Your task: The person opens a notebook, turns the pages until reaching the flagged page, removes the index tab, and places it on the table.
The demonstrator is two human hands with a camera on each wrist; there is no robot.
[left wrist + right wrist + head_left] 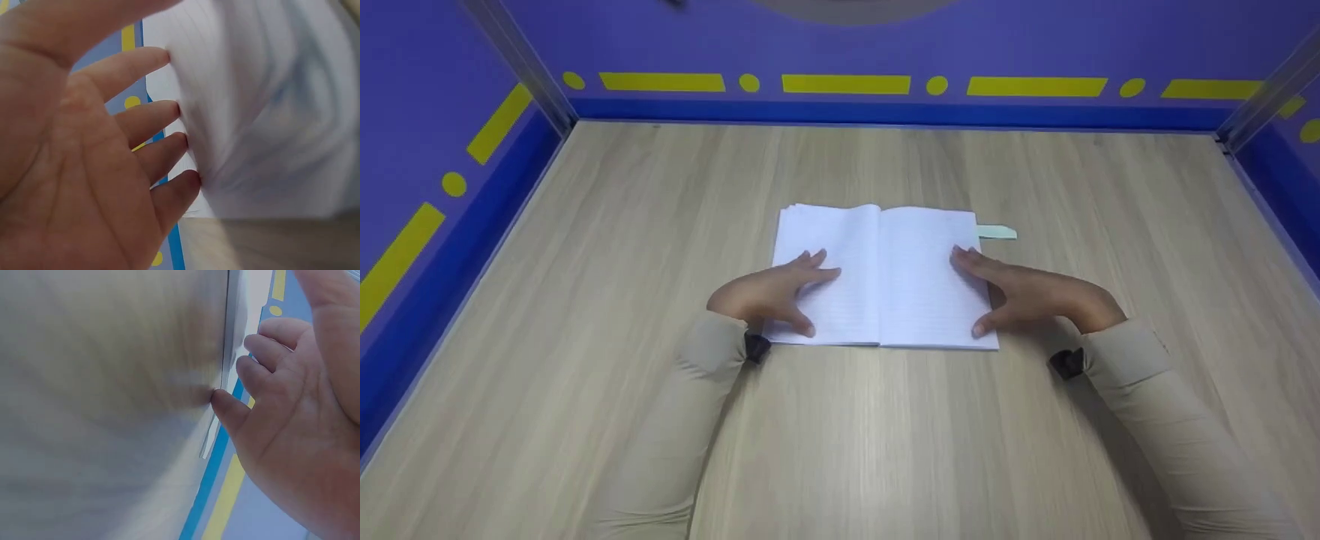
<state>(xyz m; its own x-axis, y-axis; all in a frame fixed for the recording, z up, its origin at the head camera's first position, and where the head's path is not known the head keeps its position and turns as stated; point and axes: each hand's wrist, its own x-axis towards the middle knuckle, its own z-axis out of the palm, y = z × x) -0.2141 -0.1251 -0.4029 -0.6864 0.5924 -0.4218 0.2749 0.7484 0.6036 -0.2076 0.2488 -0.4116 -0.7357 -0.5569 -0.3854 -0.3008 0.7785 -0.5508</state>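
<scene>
An open notebook (915, 300) with faintly lined white pages lies flat in the middle of the table. My left hand (776, 291) rests on the left page, fingers spread; in the left wrist view its fingertips (179, 107) press against the paper. On the right page's outer edge lies my right hand (1024, 292), its thumb near the lower corner and other fingers higher up. In the right wrist view the little finger (228, 408) touches down beside the notebook's edge. A pale green tab (997, 232) sticks out past the notebook's right side.
The wood-grain table (840, 435) stretches around the notebook. Blue panels (840, 45) with yellow stripes and dots stand along its back and both sides. Small black devices (1067, 364) sit at the cuffs of both beige sleeves.
</scene>
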